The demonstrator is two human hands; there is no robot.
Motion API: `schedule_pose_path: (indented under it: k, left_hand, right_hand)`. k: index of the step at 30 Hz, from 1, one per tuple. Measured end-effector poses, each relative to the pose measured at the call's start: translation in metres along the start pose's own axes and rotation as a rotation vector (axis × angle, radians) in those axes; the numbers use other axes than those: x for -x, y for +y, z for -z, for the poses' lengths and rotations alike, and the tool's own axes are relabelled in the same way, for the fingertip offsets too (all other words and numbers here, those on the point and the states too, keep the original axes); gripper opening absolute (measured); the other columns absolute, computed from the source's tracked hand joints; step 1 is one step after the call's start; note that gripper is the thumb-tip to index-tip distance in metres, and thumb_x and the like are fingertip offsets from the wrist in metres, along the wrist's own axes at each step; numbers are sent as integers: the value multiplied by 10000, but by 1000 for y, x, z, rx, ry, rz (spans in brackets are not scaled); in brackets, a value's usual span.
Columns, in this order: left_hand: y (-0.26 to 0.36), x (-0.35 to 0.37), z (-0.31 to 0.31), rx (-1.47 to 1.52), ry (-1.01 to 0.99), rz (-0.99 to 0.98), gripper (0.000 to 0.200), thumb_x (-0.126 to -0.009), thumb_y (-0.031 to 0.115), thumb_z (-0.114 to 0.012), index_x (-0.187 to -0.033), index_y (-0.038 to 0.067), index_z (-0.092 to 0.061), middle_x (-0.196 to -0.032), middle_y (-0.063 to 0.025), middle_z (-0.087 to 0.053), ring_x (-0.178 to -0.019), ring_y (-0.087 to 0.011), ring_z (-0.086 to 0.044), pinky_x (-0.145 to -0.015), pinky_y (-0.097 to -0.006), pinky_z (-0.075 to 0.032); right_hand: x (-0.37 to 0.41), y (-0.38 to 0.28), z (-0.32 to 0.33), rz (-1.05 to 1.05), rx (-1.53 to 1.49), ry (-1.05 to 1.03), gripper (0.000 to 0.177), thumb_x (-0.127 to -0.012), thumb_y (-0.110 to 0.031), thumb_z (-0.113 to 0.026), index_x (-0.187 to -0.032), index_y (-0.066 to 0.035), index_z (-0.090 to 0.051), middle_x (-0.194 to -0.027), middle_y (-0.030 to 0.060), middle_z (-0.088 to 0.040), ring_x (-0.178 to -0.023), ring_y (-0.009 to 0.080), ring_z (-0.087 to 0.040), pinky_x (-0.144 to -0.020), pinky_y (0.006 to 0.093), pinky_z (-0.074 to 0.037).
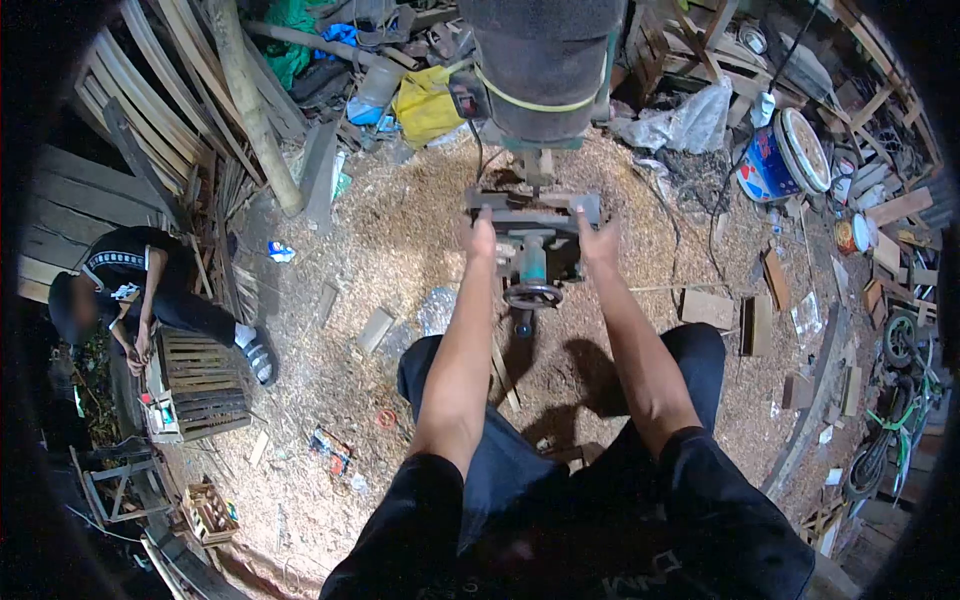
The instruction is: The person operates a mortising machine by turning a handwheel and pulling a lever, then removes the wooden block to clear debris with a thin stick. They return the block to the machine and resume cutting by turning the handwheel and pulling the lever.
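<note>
The left hand (482,237) and right hand (600,243), each with its grip pinching an end, hold one board (538,204) under one drill (543,75), beyond one handwheel (532,296). One seated person (130,265) is at left, one blue bucket (785,158) at right.

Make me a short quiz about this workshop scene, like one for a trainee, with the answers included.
1. True or false: neither the left hand nor the right hand is on the handwheel.
2. What colour is the crumpled sack just left of the dark cylinder? (A) Red (B) Yellow (C) Purple
3. What loose material covers much of the floor?

Key: 1. True; both hold the crosswise piece. 2. B. 3. Wood shavings.
</note>
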State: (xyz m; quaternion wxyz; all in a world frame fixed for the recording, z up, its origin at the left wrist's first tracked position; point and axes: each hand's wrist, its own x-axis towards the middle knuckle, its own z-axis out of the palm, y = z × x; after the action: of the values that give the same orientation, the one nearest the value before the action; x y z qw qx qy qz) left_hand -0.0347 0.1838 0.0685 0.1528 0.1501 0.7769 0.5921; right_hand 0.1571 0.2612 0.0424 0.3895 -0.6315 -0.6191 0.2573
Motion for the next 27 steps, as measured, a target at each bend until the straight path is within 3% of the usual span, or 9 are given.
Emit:
schedule_pose_path:
  k: [3, 12, 15, 16, 17, 19, 20, 26, 27]
  left_hand:
    - [-17, -5, -2, 135, -250, 171, 664, -827, 340, -663, -1331, -59, -497, -1337, -268, -531, -1269, -375, -485, -1069, -398, -347]
    - [4, 20, -6, -67, -486, 213, 657, -813, 376, -595, -1388, 71, -496, -1438, -189, -475, -1315, -357, -447, -1056, -407, -366]
    - [12, 35, -19, 237, -774, 391, 714, -802, 353, -611, -1418, 31, -450, -1483, -186, -421, -1359, -332, -397, -1086, -407, -328]
    - [18, 46, -24, 205, -716, 360, 719, -802, 337, -616, -1419, 12, -441, -1482, -186, -419, -1362, -323, -392, -1093, -398, -317]
    - [29, 60, -31, 176, -661, 325, 724, -802, 320, -621, -1419, -8, -433, -1482, -187, -418, -1364, -314, -387, -1100, -388, -306]
    - [49, 84, -29, 193, -611, 370, 655, -837, 281, -627, -1397, -15, -462, -1420, -154, -501, -1363, -282, -382, -1145, -372, -221]
    - [48, 87, -29, 193, -648, 350, 644, -845, 280, -621, -1397, -9, -459, -1412, -150, -509, -1360, -271, -389, -1140, -371, -230]
    - [39, 108, -17, 211, -958, 433, 543, -943, 395, -490, -1347, 32, -495, -1376, -135, -542, -1285, -218, -482, -1085, -436, -298]
    - [48, 121, -15, 205, -965, 408, 620, -922, 473, -509, -1379, 56, -473, -1356, -164, -550, -1323, -280, -445, -1050, -582, -305]
  right_hand:
    - [-20, -2, 10, -131, 3, -314, 708, -735, -480, -774, -1109, 92, -589, -1079, 303, -638, -1046, 417, -619, -910, 453, -474]
    - [-69, 39, 36, -220, 150, -394, 677, -650, -510, -826, -1043, 24, -689, -1021, 205, -708, -957, 310, -690, -841, 383, -526]
    - [-73, 48, 62, -139, 96, -260, 642, -651, -540, -813, -952, 19, -715, -951, 218, -713, -938, 327, -696, -824, 412, -534]
    - [-77, 54, 74, -112, 79, -214, 634, -651, -550, -809, -922, 17, -724, -928, 222, -715, -932, 333, -698, -819, 422, -536]
    - [-120, 159, 31, -77, 108, -223, 600, -656, -513, -821, -944, 5, -728, -958, 204, -719, -938, 332, -697, -820, 412, -537]
    - [-120, 176, 59, -107, 101, -159, 485, -706, -400, -822, -959, 2, -721, -928, 149, -727, -862, 251, -702, -766, 366, -536]
    - [-125, 172, 76, -112, 94, -119, 429, -731, -343, -823, -967, 0, -717, -912, 121, -731, -824, 210, -704, -739, 343, -536]
    - [-69, 90, 199, -172, 302, 50, 499, -710, -382, -814, -998, 11, -707, -922, 181, -724, -879, 323, -705, -769, 406, -538]
    - [-66, 92, 212, -170, 299, 73, 523, -704, -392, -813, -1016, 13, -702, -929, 191, -722, -889, 336, -703, -774, 414, -537]
